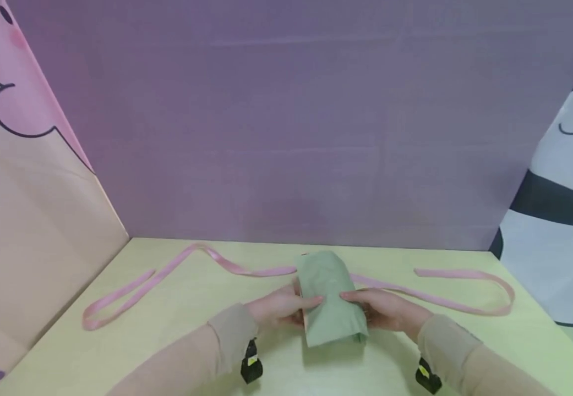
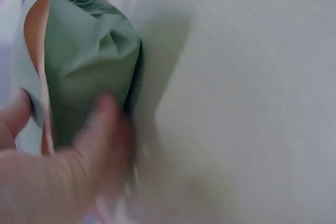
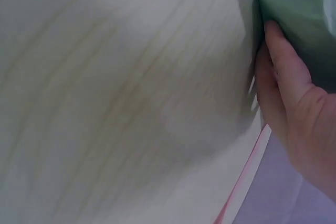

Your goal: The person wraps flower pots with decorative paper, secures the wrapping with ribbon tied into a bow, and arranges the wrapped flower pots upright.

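A sage-green wrapped packet [image 1: 329,302] is held above the table by both hands. My left hand [image 1: 278,303] grips its left side, thumb on the upper face and fingers round the edge. On the opposite side my right hand [image 1: 390,309] holds it with the thumb on top and the other fingers partly hidden behind. In the left wrist view the green wrapping [image 2: 86,61] is creased at one end, and a gap along its seam shows an orange-toned strip [image 2: 38,35]. What lies inside is hidden.
A long pink ribbon [image 1: 167,269] snakes across the pale yellow table [image 1: 192,308]; its middle passes out of sight behind the packet, and its right part [image 1: 445,301] loops back near the right edge. A purple panel [image 1: 266,137] closes the back, with printed panels at both sides.
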`<control>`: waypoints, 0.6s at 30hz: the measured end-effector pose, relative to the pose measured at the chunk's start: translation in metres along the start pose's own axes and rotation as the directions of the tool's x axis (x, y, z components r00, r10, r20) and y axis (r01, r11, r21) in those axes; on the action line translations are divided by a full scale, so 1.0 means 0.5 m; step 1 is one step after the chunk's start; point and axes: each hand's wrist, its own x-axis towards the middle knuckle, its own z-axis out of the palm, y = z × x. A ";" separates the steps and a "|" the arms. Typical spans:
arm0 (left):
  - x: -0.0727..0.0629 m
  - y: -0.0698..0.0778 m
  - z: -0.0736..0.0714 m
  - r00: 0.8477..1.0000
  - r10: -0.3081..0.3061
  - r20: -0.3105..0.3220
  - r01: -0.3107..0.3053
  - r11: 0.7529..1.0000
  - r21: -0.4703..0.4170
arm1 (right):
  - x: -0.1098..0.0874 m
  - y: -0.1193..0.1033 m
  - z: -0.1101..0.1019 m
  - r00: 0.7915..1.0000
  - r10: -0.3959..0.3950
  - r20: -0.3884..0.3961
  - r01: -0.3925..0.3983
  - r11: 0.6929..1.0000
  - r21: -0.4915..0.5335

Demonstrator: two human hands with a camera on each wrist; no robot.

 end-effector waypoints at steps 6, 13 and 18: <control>-0.007 -0.041 0.009 0.997 -0.079 0.028 0.083 0.979 -0.186 | 0.006 0.011 0.007 1.000 0.009 -0.014 -0.009 1.000 0.001; -0.027 -0.025 0.030 0.994 -0.016 -0.109 -0.016 0.957 -0.289 | 0.004 -0.015 0.012 0.999 -0.048 -0.026 0.047 0.999 -0.007; -0.006 0.018 -0.013 0.978 0.040 -0.204 -0.081 0.977 -0.196 | 0.043 -0.061 0.025 0.989 -0.093 -0.116 0.097 0.995 0.027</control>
